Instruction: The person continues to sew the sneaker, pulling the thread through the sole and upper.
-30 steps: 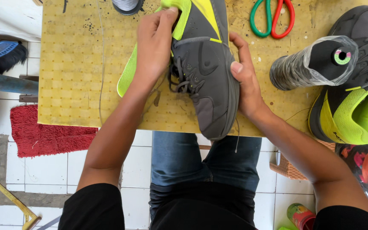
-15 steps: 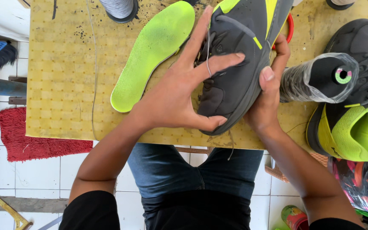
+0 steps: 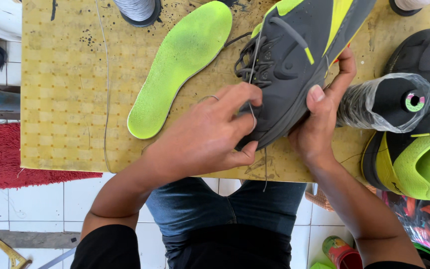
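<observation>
A grey sports shoe (image 3: pixel 294 55) with lime-yellow panels lies tilted on its side on the yellow work board (image 3: pixel 65 89). My left hand (image 3: pixel 210 134) pinches a thin thread (image 3: pixel 253 65) at the shoe's heel end, fingers closed around it. My right hand (image 3: pixel 324 114) grips the shoe's sole edge from the right, thumb on the grey upper. The lime-green insole (image 3: pixel 180 65) lies flat on the board, left of the shoe.
A plastic-wrapped black thread cone (image 3: pixel 389 102) lies to the right. The matching second shoe (image 3: pixel 414 144) sits at the board's right edge. A grey thread spool (image 3: pixel 135 10) stands at the top. A red mat (image 3: pixel 11 159) lies on white floor tiles.
The shoe has been turned and lifted toward the upper right, uncovering the insole. My left hand came off the shoe's top and now pinches the thread at the heel.
</observation>
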